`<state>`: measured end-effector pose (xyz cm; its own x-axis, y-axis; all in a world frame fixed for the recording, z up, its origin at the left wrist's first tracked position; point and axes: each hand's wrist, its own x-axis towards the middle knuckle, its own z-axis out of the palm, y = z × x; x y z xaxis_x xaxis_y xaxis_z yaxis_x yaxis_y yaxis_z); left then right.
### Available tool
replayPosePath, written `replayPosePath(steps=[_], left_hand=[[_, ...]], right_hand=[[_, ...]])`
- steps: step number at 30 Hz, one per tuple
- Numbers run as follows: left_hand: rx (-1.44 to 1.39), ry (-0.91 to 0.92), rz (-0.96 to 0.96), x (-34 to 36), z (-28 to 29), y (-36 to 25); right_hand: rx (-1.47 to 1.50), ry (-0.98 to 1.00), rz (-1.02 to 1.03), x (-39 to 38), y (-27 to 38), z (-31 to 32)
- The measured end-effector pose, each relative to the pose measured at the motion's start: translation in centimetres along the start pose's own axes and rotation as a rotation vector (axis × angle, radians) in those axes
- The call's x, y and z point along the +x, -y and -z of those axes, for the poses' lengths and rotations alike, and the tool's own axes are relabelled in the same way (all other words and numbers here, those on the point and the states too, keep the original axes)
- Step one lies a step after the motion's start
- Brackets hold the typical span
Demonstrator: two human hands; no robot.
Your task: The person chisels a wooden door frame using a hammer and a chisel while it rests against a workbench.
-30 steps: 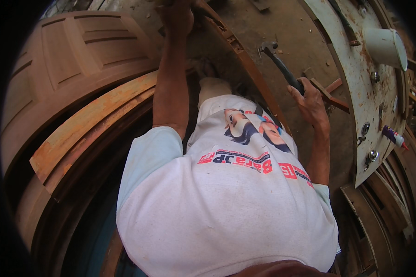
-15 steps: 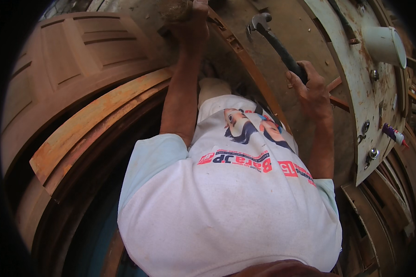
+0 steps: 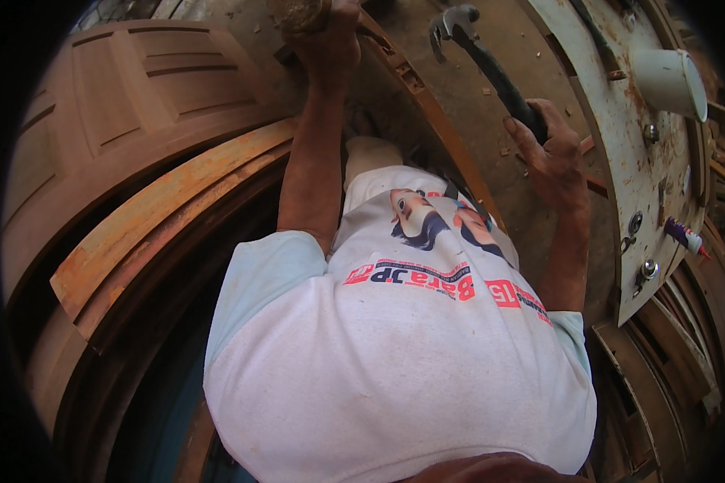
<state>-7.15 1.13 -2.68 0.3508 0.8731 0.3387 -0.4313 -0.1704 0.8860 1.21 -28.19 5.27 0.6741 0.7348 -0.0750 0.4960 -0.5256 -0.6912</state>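
My right hand [image 3: 552,149] is closed around the dark handle of a claw hammer [image 3: 498,80]. The hammer's metal head points up and to the left, raised clear of the wood. At the top edge, my left hand [image 3: 334,40] grips a brown, blocky piece that looks like wood [image 3: 300,14]; the frame's edge cuts off part of it. Just right of that hand, a long wooden rail [image 3: 439,121] with slots cut into it slants down toward my right side. It passes between my two hands, and the hammer does not touch it.
Wooden panel doors [image 3: 105,88] and stacked boards [image 3: 169,201] stand on the left. At right, a worn white board [image 3: 612,121] carries a white pail [image 3: 670,84], doorknob parts [image 3: 649,270] and a small purple-and-white tube [image 3: 683,235]. Wood scraps dot the floor [image 3: 532,48].
My right hand has shifted right, and the hammer has swung slightly upward with it. The brown piece in my left hand has tilted and moved a little left.
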Motion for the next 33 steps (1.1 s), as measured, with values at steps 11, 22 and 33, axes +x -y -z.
replayPosePath(steps=[11, 22, 33], left_hand=[[-0.038, 0.032, -0.005, 0.2, 0.3, 0.6], [0.008, 0.017, 0.025, -0.2, 0.2, 0.8], [0.677, 0.257, -0.516, 0.1, 5.1, 9.8]], right_hand=[[-0.022, 0.047, -0.061, -0.1, -0.5, -0.2], [-0.018, 0.054, -0.028, 0.0, -0.5, -0.6], [-0.212, -0.073, 0.496, 4.5, 5.4, 0.0]])
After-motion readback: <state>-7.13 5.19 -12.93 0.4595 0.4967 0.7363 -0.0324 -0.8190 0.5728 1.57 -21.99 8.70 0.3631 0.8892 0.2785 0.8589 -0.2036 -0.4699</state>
